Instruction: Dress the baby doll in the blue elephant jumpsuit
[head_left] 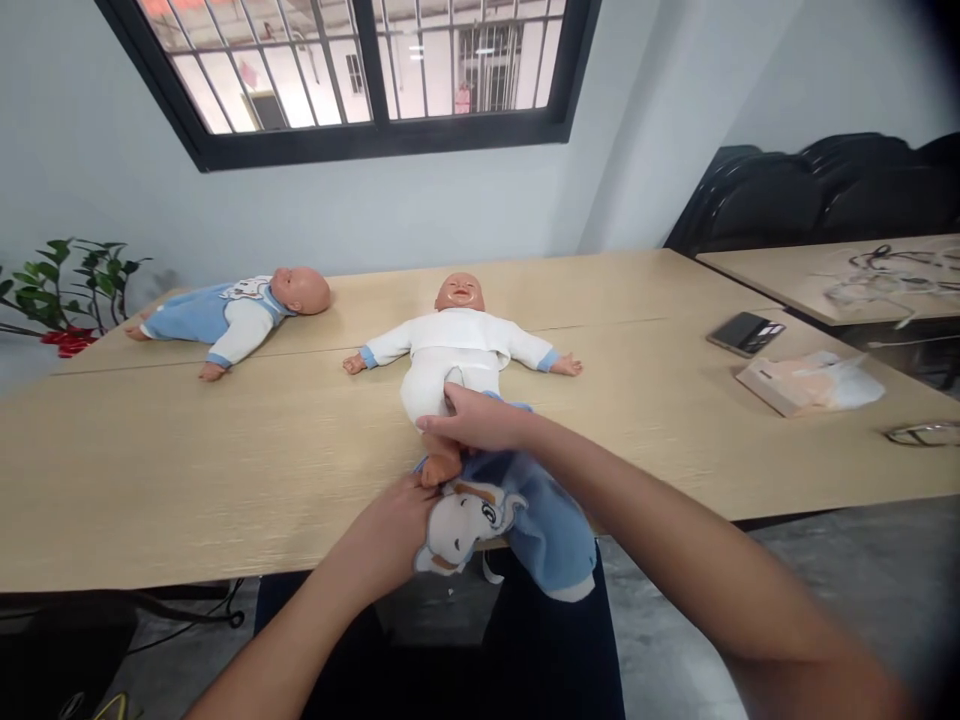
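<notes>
At the far left, a green plant (60, 285) stands beside the wooden table (225, 450). On the left part of this table lies one doll in blue and white clothes (202, 315), its head pointing to the right. Next comes the left hand (401, 525), which is at the near edge of the table, by the foot of a second doll (457, 330); its fingers are partly hidden, so I cannot tell if they are closed on something. This second doll lies on its back in the middle of the table, with both arms spread, wearing a white top with blue cuffs and a white lower cover. The right hand (480, 418) is upon its lower body and leg; two fingertips are seen a little apart there, but I cannot tell whether they grip. A blue garment (551, 530) with an animal face hangs over the near edge, below the hands. Further right are a dark phone (746, 333), then an open tissue box (787, 385), and a pair of glasses (926, 433) near the right border.
</notes>
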